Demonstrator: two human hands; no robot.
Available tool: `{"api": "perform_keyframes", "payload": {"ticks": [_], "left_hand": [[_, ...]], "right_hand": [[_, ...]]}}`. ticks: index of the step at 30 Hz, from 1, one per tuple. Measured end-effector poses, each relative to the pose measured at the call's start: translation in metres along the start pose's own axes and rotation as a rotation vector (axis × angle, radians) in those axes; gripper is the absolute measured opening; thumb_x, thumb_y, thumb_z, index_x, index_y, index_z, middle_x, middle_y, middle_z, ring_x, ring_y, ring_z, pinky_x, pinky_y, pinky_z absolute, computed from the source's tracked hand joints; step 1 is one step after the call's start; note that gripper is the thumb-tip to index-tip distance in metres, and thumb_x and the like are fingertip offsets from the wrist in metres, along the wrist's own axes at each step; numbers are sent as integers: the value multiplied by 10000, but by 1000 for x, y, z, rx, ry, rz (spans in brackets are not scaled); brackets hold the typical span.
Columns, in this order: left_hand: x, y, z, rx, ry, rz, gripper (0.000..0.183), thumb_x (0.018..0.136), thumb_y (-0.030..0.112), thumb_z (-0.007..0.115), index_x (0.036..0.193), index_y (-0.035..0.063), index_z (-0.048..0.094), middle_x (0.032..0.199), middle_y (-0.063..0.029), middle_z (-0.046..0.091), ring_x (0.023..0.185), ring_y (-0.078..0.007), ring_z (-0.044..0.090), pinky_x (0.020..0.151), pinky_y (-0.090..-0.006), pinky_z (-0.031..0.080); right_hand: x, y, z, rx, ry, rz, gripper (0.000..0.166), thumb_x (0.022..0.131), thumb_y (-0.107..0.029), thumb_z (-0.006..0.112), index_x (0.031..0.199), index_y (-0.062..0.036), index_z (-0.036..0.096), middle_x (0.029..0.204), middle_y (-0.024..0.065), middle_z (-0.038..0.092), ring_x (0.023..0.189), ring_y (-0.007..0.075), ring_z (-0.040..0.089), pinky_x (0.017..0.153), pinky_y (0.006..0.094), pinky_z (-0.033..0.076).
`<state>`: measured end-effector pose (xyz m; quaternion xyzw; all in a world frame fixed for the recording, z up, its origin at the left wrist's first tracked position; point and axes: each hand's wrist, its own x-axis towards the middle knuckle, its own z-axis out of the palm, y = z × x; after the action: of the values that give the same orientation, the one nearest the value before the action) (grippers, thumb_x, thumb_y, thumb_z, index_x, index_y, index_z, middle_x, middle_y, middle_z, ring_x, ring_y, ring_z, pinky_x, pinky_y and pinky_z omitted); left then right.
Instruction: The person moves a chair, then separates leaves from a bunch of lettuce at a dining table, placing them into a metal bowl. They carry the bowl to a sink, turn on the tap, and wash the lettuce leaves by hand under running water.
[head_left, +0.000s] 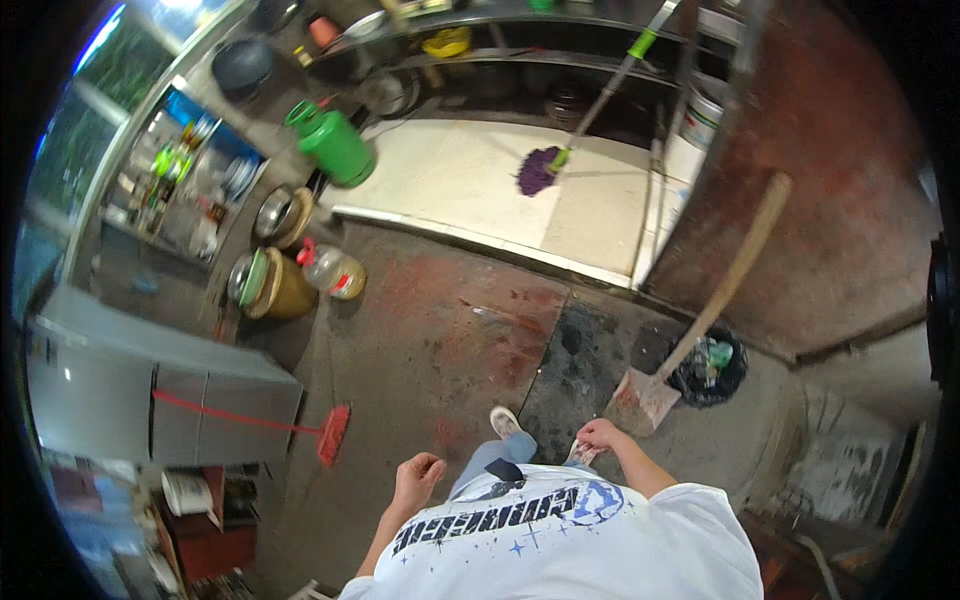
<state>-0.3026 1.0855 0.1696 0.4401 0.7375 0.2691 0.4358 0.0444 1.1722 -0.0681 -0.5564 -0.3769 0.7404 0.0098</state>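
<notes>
My left hand (420, 478) hangs in front of my body at waist height, its fingers curled in, with no object visible in it. On the other side my right hand (598, 435) is also curled, fingertips drawn together, and nothing shows in its grasp. In the picture the nearest thing to it is a shovel (720, 300), whose long wooden handle slants up to the right and whose stained metal blade points down at the floor. A bin lined with a black plastic bag (709, 375) stands behind the shovel, with litter inside.
A purple mop (538, 172) stands on a raised pale tiled platform (450, 172). Left are a green gas cylinder (334, 146), a plastic jug (335, 271), brown tubs (285, 289), a grey refrigerator (150, 382) and a red broom (334, 435). A reddish panel (825, 187) rises right.
</notes>
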Motion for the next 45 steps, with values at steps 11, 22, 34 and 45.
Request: {"api": "perform_keyframes", "payload": {"ticks": [11,22,34,45], "left_hand": [[109,-112,-128,-108,208,-256,343,837,286,512,680,-4,605,542,-64,559,502,-125,525,494,-276,422],[221,-170,-340,-167,613,-433,177,790,185,576,768,12,601,604,-39,593,544,-99,554,522,-254,447],[364,-199,-377,-490,1001,-934,225,727,235,653,769,23,588,628,-36,570,632,-97,540,608,-266,449],[496,-133,-499,-638,743,-1462,236,729,245,647,764,20,584,624,-44,567,639,-99,542,611,-270,448]], "right_hand": [[149,-215,51,-128,176,-189,131,787,-82,517,698,-24,594,527,43,548,380,121,484,375,245,422],[340,-465,215,-634,84,-271,111,742,-99,548,710,-18,617,622,52,594,507,123,558,430,238,437],[695,-822,359,-391,38,-256,214,704,-45,506,495,1,523,453,92,484,341,171,438,310,281,323],[954,-1104,628,-92,-99,-347,94,784,-84,534,861,-54,490,700,6,510,622,131,542,544,297,507]]}}
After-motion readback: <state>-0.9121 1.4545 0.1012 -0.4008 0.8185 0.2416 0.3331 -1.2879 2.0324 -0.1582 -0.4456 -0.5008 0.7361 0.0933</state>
